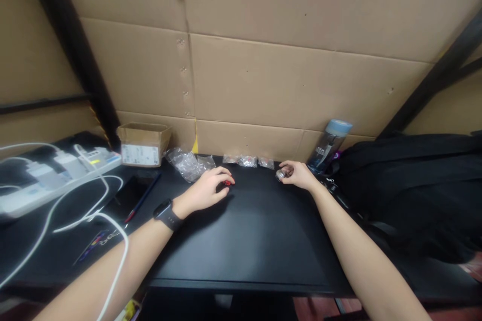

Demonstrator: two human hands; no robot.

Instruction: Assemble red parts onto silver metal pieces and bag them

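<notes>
My left hand (207, 190), with a dark watch (167, 213) on its wrist, rests low over the black table. Its fingers curl over a small red object (227, 182), mostly covered by the fingertips. Between the thumb and fingers of my right hand (299, 175) is a small shiny, silvery round object (280, 174), its exact kind too small to tell. Crumpled clear plastic bags (184, 164) lie just beyond my left hand. Along the cardboard wall, between both hands, sit several small clear packets (247, 161).
An open cardboard box (141, 145) stands back left, near a white power strip (56, 180) with looping cables. A phone (133, 193) and a keychain (92, 246) lie at left. A bottle (329, 145) and a black bag (417, 190) occupy the right.
</notes>
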